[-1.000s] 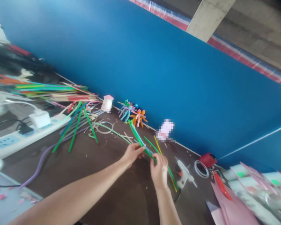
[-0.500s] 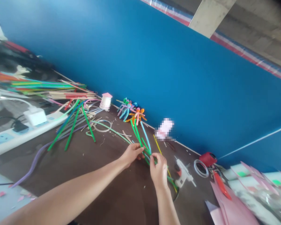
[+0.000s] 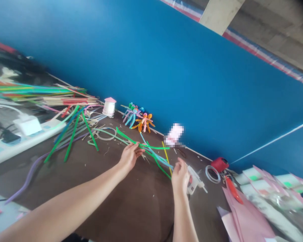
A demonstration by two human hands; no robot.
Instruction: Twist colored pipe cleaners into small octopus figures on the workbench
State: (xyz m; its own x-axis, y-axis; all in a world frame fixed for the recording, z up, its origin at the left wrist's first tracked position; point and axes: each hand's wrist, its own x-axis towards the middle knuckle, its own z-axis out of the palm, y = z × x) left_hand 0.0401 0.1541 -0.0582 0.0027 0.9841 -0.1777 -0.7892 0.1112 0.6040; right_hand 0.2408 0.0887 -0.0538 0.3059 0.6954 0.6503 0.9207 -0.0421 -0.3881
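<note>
Left hand (image 3: 128,158) and right hand (image 3: 180,178), apart, pinch tangled green and blue pipe cleaners (image 3: 154,154); loose ends could snag the white glue gun (image 3: 195,179) nearby.

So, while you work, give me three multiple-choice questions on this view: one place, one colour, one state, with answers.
1. Where is the hot glue gun relative to the right hand? A: just right of it. B: on the pink sheets. C: beside the power strip.
2. What colour is the roof of the small white cylinder? A: green. B: pink. C: red.
3. How do the hands stand? A: clasped together. B: apart, with pipe cleaners running between them. C: both resting flat.

1: A, the gun lies at that hand's right side.
2: B, the roof shows pink.
3: B, the left hand stands clear of the right, stems spanning the gap.
</note>
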